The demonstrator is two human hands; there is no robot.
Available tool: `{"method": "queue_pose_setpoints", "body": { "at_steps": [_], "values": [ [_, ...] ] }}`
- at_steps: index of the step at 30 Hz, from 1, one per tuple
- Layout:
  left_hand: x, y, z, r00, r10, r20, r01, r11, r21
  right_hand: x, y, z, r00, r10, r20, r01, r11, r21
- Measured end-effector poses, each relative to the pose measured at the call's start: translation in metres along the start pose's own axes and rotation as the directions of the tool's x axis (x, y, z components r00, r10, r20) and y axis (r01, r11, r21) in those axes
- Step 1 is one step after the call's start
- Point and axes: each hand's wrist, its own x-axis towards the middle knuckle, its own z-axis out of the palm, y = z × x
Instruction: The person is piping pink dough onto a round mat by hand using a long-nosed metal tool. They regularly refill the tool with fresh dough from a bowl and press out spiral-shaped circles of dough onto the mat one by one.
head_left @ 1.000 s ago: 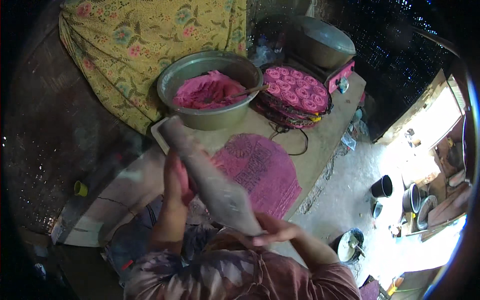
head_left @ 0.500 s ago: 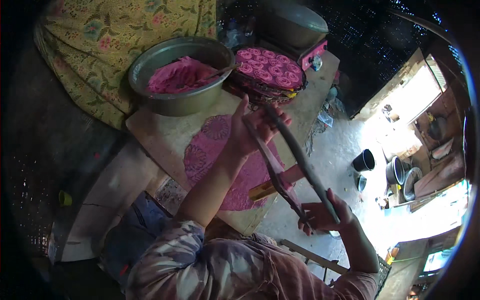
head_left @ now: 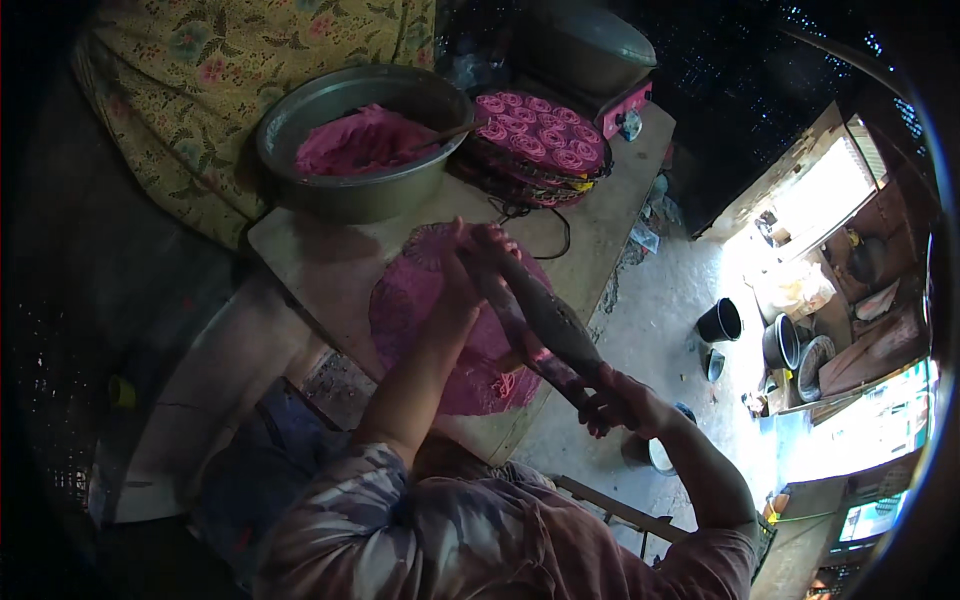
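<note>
Left fingers (head_left: 510,246) and right fingers (head_left: 598,420) clasp your press (head_left: 553,322); strands (head_left: 507,384) show below, rosettes (head_left: 540,130) lie shaped beyond, dough (head_left: 368,140) unshaped.

My left hand (head_left: 480,258): grips press (head_left: 553,325) above pink disc (head_left: 400,297)
My right hand (head_left: 628,404): grips press, right of disc
Basin (head_left: 350,200): beyond disc, holding pink dough (head_left: 355,140)

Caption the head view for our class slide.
Left hand and right hand grip a two-armed tool above a pink mat, pink strands nearby.

Dark wall (head_left: 735,90), grey floor (head_left: 668,300)
</note>
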Motion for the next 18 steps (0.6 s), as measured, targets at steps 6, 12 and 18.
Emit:
{"method": "queue_pose_setpoints", "body": {
  "at_steps": [6, 12, 18],
  "values": [
    [-0.019, -0.003, 0.039, 0.995, 0.028, -0.097, -0.027, 1.000, 0.016, -0.030, -0.010, 0.018, 0.999, 0.003, 0.043, -0.007, 0.997, 0.083],
    [0.000, -0.012, 0.032, 0.999, 0.038, -0.024, -0.037, 0.999, 0.032, -0.036, -0.018, 0.003, 0.994, -0.082, -0.072, 0.073, 0.990, -0.118],
    [-0.007, 0.010, 0.042, 0.996, 0.012, -0.092, -0.006, 0.997, 0.072, -0.019, -0.010, 0.015, 0.997, -0.080, 0.007, 0.081, 0.996, -0.034]
  ]
}}
